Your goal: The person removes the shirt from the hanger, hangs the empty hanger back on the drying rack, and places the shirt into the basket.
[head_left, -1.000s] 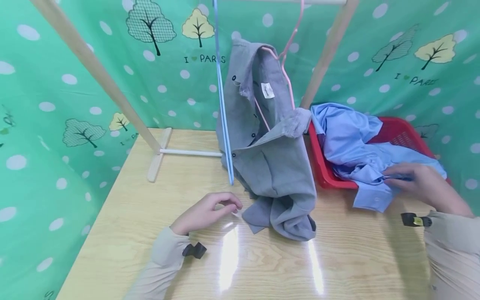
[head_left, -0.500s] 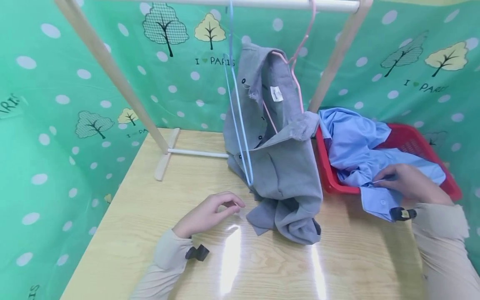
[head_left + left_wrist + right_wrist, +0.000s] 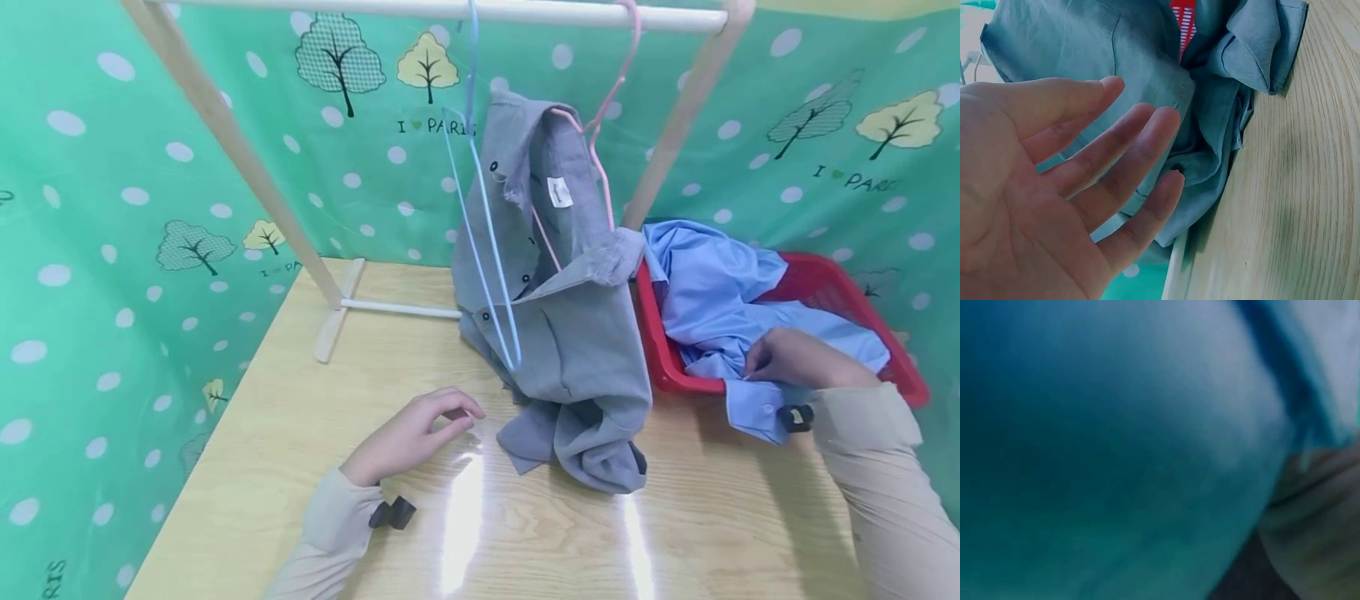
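My right hand (image 3: 798, 358) pinches the light blue shirt (image 3: 712, 267), which lies bunched in the red basket (image 3: 671, 379), its cuff over the front rim. Blurred blue cloth (image 3: 1116, 425) fills most of the right wrist view and hides the fingers there. Low over the table, my left hand (image 3: 420, 433) has its fingers loosely bent and holds nothing; the left wrist view shows its palm and spread fingers (image 3: 1147, 150). Just beyond it, a grey shirt (image 3: 600, 333) hangs from a pink hanger (image 3: 600, 125), its lower part gathered on the table.
A blue hanger (image 3: 487, 225) hangs from the white rail (image 3: 540, 12), left of the grey shirt. The rack's wooden posts (image 3: 240, 158) slant at either side. Behind stands a green dotted curtain (image 3: 375, 200). The wooden table (image 3: 570, 550) has bright reflections.
The head view has tilted up, showing more of the rail. My right hand has moved slightly left over the blue shirt, knuckles turning upward. The blue hanger has swung round. The left hand stays nearly still.
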{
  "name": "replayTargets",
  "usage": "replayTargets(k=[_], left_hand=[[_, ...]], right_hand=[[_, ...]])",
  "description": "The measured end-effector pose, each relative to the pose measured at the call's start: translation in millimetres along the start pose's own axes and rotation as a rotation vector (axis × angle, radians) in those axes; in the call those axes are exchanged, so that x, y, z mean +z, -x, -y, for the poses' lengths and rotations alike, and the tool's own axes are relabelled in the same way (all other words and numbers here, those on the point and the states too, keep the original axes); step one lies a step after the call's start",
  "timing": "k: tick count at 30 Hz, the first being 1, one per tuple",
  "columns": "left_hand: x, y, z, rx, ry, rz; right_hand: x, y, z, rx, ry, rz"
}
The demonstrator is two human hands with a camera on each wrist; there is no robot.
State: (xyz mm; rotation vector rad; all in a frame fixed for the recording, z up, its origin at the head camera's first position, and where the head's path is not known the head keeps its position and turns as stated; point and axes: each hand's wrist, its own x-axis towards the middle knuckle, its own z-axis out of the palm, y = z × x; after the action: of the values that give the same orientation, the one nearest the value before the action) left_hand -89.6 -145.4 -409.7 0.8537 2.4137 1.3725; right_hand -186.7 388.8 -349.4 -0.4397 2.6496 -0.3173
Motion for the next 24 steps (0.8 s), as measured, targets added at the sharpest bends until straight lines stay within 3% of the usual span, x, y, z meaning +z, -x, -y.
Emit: replayTargets(k=[5, 14, 19, 24], left_hand=[[0.2, 0.2, -1.9, 0.004, 0.005, 0.002], [0.4, -0.3, -4.4, -0.001, -0.008, 0.007], [-2.2, -1.1, -5.1, -0.013, -0.006, 0.019], [-6.0, -3.5, -5.1, -0.007, -0.02, 0.022]], right_hand=[[3.2, -5.2, -2.5, -0.038, 0.013, 0.042], [5.6, -11.5, -5.5, -0.002, 0.046, 0.087], [4.3, -6.7, -7.8, -0.084, 0.074, 0.034], [-2.2, 7.8, -0.6, -0.042, 0.055, -0.044]])
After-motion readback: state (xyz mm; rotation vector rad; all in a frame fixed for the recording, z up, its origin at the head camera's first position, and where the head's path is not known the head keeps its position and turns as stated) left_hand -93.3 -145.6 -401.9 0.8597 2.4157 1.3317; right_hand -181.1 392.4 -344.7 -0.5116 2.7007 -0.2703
